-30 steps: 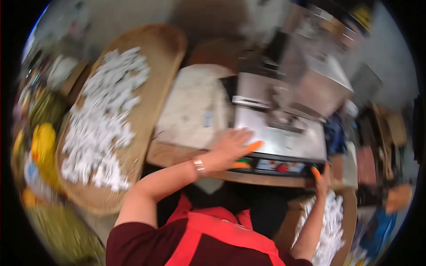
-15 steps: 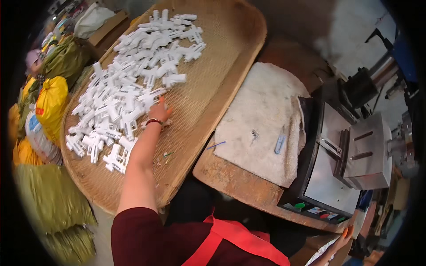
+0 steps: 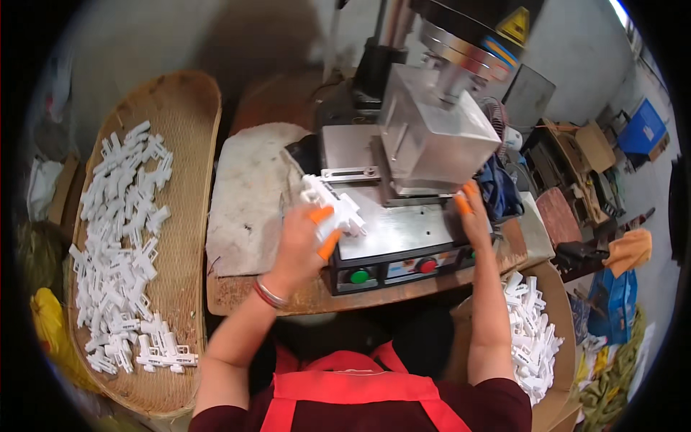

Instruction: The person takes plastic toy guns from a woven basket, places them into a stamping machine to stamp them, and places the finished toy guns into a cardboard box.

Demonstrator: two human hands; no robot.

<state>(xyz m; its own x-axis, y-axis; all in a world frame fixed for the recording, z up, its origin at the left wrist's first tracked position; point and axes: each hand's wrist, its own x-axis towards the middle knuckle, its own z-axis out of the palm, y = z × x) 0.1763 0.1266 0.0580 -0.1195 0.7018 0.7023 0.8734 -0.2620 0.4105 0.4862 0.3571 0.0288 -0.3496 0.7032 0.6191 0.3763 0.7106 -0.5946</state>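
Note:
In my left hand (image 3: 296, 241), which is closed with orange covers on its fingertips, is a white plastic toy gun (image 3: 335, 205). It hangs over the left part of the machine's metal plate (image 3: 392, 230). My right hand (image 3: 471, 216), also with orange-covered fingertips, is at the right end of the plate beside the clear box-shaped block (image 3: 439, 137). Its thumb and forefinger stand apart, and I make out nothing held in them. More white toy guns (image 3: 119, 237) lie heaped in a long woven tray (image 3: 183, 259) on the left.
A pale cloth (image 3: 248, 194) covers the wooden table (image 3: 288, 306) left of the machine. Green (image 3: 358, 276) and red (image 3: 427, 266) buttons line its front. At lower right, a cardboard box (image 3: 565, 302) holds many toy guns. A fan (image 3: 497, 119) stands behind the machine.
My view has swung right. My left hand has left the woven tray and come to the machine with a toy gun. My right hand has risen from near the box to the plate's right end.

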